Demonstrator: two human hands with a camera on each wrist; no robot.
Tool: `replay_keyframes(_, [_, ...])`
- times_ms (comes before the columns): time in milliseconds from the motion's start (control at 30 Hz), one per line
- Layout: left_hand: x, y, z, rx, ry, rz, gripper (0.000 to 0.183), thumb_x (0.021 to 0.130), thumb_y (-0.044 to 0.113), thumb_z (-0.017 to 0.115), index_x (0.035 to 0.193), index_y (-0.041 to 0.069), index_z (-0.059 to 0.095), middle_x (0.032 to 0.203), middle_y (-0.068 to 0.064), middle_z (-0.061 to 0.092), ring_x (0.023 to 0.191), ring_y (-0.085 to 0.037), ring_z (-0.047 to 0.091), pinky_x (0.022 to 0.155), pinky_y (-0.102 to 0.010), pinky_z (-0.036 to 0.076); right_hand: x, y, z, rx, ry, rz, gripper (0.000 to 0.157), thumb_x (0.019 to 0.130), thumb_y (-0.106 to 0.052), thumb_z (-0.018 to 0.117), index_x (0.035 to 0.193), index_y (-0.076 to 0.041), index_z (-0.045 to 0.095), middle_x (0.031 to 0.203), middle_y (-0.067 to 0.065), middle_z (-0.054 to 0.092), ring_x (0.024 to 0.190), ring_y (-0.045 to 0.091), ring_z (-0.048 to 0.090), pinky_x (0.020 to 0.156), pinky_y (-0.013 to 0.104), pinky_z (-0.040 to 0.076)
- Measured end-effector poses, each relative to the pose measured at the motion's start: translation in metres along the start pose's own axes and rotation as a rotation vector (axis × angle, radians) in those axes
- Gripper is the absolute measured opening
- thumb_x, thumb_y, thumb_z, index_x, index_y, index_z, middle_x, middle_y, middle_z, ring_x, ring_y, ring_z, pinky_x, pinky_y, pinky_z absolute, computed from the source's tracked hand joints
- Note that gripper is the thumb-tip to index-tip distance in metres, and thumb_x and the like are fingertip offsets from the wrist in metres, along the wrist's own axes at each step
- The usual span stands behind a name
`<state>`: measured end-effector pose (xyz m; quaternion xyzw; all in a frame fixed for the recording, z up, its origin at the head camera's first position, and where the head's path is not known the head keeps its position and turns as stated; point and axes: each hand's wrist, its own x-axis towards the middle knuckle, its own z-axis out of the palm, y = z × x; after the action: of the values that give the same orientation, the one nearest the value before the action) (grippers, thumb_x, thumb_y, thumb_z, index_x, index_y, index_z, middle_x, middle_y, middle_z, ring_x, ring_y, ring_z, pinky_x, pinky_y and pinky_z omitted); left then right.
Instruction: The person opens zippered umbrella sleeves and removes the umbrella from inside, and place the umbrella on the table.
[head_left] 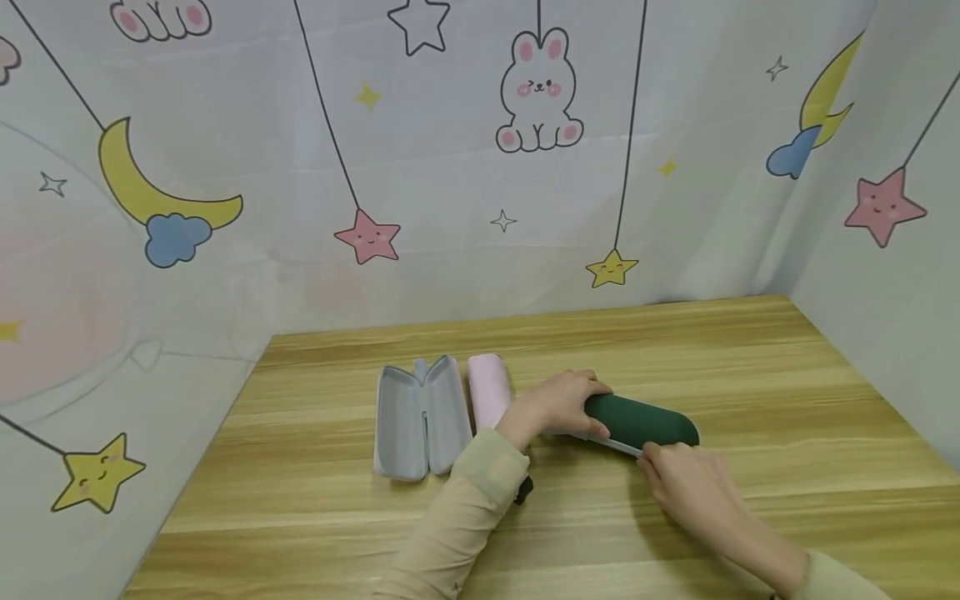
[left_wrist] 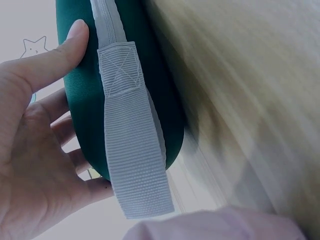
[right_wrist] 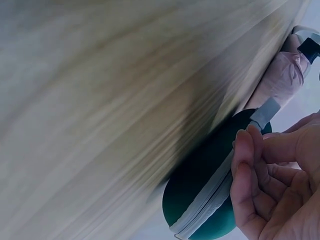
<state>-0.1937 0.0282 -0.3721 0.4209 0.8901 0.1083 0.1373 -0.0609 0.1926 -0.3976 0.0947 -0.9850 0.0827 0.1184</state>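
A green zippered case [head_left: 645, 421] with a grey zipper band lies in front of me, right of the table's middle. My left hand [head_left: 566, 404] grips its left end, thumb on the near side and fingers around the far side. From that end a grey webbing strap [left_wrist: 135, 145] hangs in a loop. My right hand [head_left: 693, 483] is at the near right side, thumb and curled fingers pinching at the zipper [right_wrist: 205, 200]; the pull itself is hidden by the fingertips. The zipper's visible stretch beside the right hand looks closed.
Left of my hands, a grey-lined case [head_left: 401, 425] lies spread open on the wooden table [head_left: 300, 533]. Between it and my left forearm is a pink fabric roll [head_left: 489, 385] like a folded umbrella, with a black end [head_left: 523, 490]. A printed curtain [head_left: 450, 292] borders the table.
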Motion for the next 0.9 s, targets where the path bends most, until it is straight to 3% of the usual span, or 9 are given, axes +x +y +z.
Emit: replay_keyframes(900, [0.000, -0.001, -0.004, -0.012, -0.035, 0.017, 0.060, 0.089, 0.037, 0.066, 0.142, 0.016, 0.048, 0.136, -0.003, 0.053, 0.120, -0.018, 0.055, 0.100, -0.026, 0.044, 0.013, -0.013, 0.005, -0.005, 0.001, -0.036, 0.039, 0.086, -0.012, 0.068, 0.057, -0.017, 0.042, 0.049, -0.009, 0.029, 0.042, 0.004, 0.026, 0.042, 0.017, 0.016])
